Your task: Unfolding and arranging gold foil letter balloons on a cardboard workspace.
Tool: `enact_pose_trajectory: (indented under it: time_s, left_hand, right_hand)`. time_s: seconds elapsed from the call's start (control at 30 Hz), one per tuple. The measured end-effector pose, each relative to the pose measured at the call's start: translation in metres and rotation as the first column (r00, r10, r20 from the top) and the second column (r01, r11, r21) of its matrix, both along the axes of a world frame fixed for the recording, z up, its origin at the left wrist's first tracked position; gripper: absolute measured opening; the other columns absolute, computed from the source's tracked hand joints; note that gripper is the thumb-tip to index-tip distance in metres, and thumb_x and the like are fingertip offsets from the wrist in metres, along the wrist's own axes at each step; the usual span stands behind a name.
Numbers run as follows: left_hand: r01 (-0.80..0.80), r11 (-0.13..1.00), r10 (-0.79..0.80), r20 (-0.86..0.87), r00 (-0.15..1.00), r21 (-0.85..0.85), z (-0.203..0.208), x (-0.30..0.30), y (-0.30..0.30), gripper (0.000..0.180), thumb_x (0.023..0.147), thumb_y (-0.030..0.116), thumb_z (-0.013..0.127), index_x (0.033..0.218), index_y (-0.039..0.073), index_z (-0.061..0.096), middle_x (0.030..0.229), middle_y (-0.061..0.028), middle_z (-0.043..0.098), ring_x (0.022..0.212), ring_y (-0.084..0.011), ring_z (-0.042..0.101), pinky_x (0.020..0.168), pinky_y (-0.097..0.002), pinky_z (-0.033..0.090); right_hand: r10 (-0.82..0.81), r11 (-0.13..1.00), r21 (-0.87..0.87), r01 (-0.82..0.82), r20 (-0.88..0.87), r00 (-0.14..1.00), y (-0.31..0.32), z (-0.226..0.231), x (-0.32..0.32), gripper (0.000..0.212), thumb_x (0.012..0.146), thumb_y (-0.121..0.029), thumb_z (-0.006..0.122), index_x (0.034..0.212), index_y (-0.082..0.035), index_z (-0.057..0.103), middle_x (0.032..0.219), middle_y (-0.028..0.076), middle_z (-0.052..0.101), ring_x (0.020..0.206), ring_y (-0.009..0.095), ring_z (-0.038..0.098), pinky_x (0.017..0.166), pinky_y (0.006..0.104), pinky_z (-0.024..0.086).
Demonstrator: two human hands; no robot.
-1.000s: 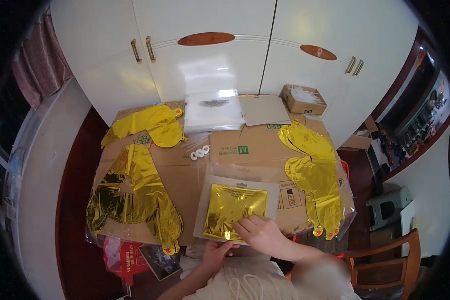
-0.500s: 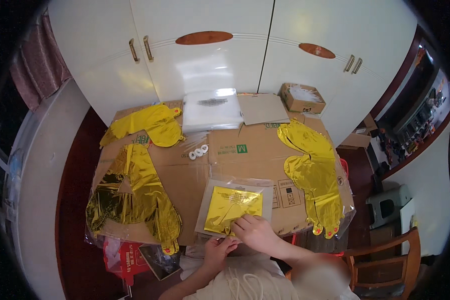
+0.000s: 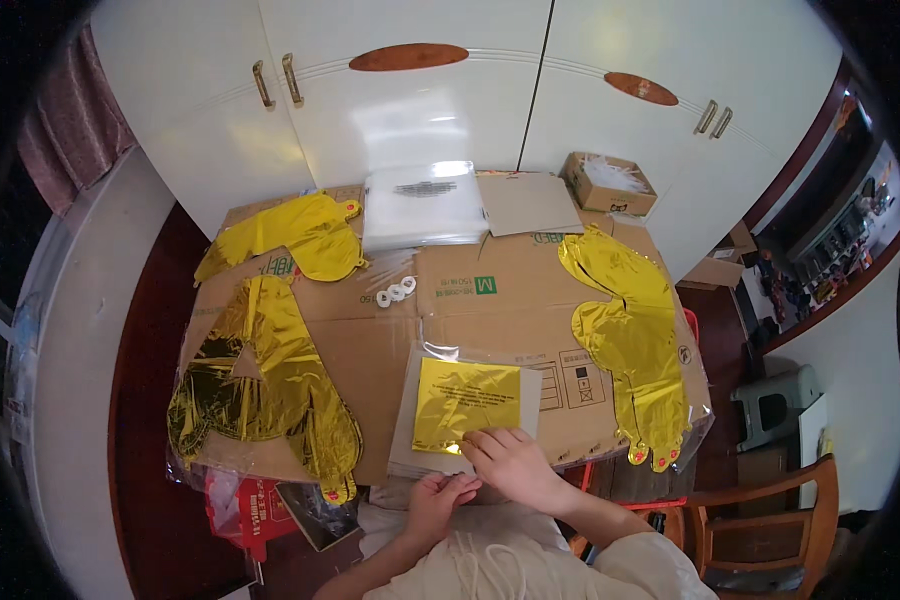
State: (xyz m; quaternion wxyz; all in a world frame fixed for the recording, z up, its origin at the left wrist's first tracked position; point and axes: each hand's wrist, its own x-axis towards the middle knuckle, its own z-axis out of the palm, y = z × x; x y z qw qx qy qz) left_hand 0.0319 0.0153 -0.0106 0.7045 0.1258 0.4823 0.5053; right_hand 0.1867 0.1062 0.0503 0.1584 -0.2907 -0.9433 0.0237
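Note:
A clear plastic bag lies at the table's near edge, over grey card. Inside it shows a flat, folded square of gold foil with small dark print over it. My right hand is closed, its fingers bunched on the bag's near right part, below the foil square. Just beyond the table edge, my left hand pinches thumb against fingers close to my right fingertips. What the left fingers hold is too small to make out.
Flat gold foil balloons lie on the left and right of the cardboard-covered table. White rings and thin clear straws sit mid-table. Behind are a stack of clear bags, grey cards and a small box. A wooden chair stands right.
My right hand has drawn slightly back from the foil square toward the bag's near edge. The plastic over the foil lies smoother, and its print shows more plainly. My left hand has barely moved.

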Motion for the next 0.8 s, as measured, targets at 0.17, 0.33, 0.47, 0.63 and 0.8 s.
enact_pose_trajectory:
  time_s: [0.17, 0.33, 0.47, 0.63, 0.8]
  left_hand:
    - [0.038, 0.999, -0.038, -0.023, 0.999, -0.015, -0.006, -0.002, 0.002, 0.013, 0.094, 0.01, 0.061, 0.095, -0.003, 0.062, 0.099, -0.0146, 0.068, 0.096, -0.0238, 0.068, 0.079, -0.0289, 0.057]
    - [-0.006, 0.999, 0.007, 0.012, 1.0, -0.032, 0.0, 0.0, 0.003, 0.013, 0.094, 0.01, 0.06, 0.094, -0.003, 0.062, 0.098, -0.0143, 0.068, 0.095, -0.0229, 0.068, 0.08, -0.0294, 0.057]
    - [-0.02, 0.997, 0.019, -0.009, 1.0, -0.073, 0.01, 0.001, 0.004, 0.01, 0.094, 0.008, 0.057, 0.096, -0.002, 0.061, 0.099, -0.0124, 0.068, 0.095, -0.0218, 0.068, 0.081, -0.0301, 0.057]
    - [-0.04, 0.998, 0.04, 0.011, 0.999, -0.05, 0.004, 0.002, 0.005, 0.02, 0.097, 0.01, 0.054, 0.106, -0.006, 0.059, 0.105, -0.015, 0.066, 0.098, -0.0213, 0.067, 0.085, -0.03, 0.056]
    - [-0.048, 0.999, 0.048, 0.02, 0.999, -0.013, -0.003, 0.002, 0.004, 0.019, 0.097, 0.014, 0.056, 0.109, 0.0, 0.061, 0.104, -0.0111, 0.066, 0.096, -0.0196, 0.067, 0.083, -0.0297, 0.056]
  right_hand:
    - [-0.03, 0.999, 0.042, 0.031, -0.019, 0.999, 0.005, -0.004, -0.004, 0.035, 0.076, -0.02, 0.058, 0.109, -0.006, 0.061, 0.105, 0.004, 0.061, 0.102, 0.018, 0.058, 0.082, 0.0318, 0.045]
    - [-0.027, 0.997, 0.068, 0.028, -0.027, 0.999, 0.004, -0.002, -0.003, 0.036, 0.076, -0.02, 0.058, 0.109, -0.006, 0.061, 0.103, 0.004, 0.061, 0.099, 0.018, 0.058, 0.081, 0.0319, 0.046]
    - [-0.019, 1.0, 0.007, 0.019, 0.036, 0.999, -0.004, -0.005, 0.002, 0.037, 0.075, -0.02, 0.064, 0.11, -0.007, 0.062, 0.1, 0.004, 0.061, 0.096, 0.019, 0.059, 0.08, 0.033, 0.047]
    - [0.043, 0.998, 0.041, -0.042, -0.038, 0.998, -0.006, 0.002, 0.004, 0.028, 0.071, -0.02, 0.066, 0.096, -0.01, 0.064, 0.104, 0.004, 0.059, 0.095, 0.019, 0.058, 0.078, 0.0326, 0.046]
    - [0.02, 0.999, 0.043, -0.015, -0.125, 0.992, -0.011, 0.003, -0.001, 0.021, 0.072, -0.021, 0.067, 0.09, -0.01, 0.066, 0.107, 0.003, 0.059, 0.099, 0.019, 0.056, 0.078, 0.0329, 0.046]
